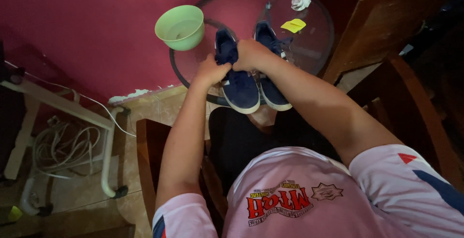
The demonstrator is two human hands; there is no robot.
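1. The round glass desk stands against a deep red wall; dark wooden furniture rises to its right, and the arm of a wooden chair shows at the lower left, over a tiled floor.
2. At the far left a white frame stands over a loose coil of pale cable; nothing there is near the hands.
3. A pair of navy shoes with white soles lies side by side on the near part of the desk, toes toward the person; the left shoe is the one being handled, and the right shoe lies touching it.
4. The left hand is closed, pinching dark material at the opening of the left shoe; the right hand is curled shut on the same spot, and the two hands touch; whether they grip laces, tongue or a cloth I cannot tell.
5. As a judgement, the work on the shoes looks partly under way: one shoe is in hand, the other lies untouched beside it.
6. A pale green bowl sits on the desk's left rim, well apart from the hands.
7. A small yellow paper slip, roughly square, lies on the far glass; a crumpled white scrap sits beyond it; neither shows any marking that can be made out.
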